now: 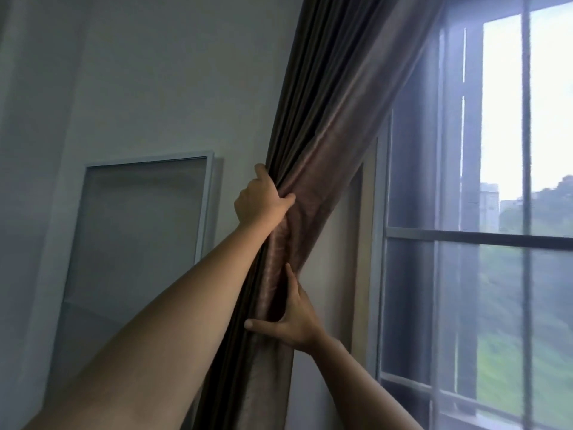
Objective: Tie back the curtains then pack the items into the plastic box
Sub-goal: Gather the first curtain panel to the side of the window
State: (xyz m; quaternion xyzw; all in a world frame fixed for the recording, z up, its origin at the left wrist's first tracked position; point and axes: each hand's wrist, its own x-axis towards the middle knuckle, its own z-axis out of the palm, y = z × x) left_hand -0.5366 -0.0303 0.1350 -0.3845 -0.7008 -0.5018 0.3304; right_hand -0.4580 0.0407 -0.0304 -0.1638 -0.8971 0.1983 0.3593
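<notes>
Gathering the brown curtain (313,156) into one thick bundle is the step in hand, so the tie-back half of the task looks barely begun and the packing has not started. The left hand (259,198) is closed around the pleats on the bundle's left edge, thumb hooked across the front. Lower down, the right hand (293,321) lies flat against the bundle's right side, its fingers reaching up along the folds and the thumb stretched out to the left across the cloth.

The curtain sits between a leaning white-framed panel (142,231) on the left wall and the barred window (477,237) on the right. Its long axis runs on a slant in this view, from low centre-left up toward the upper right, with the folds lying along that line.

No tie, cord or hook is in view, and neither are the plastic box and its items. The next move probably calls for one hand to keep the pleats squeezed while the other fetches a tie and passes it around the bundle.
</notes>
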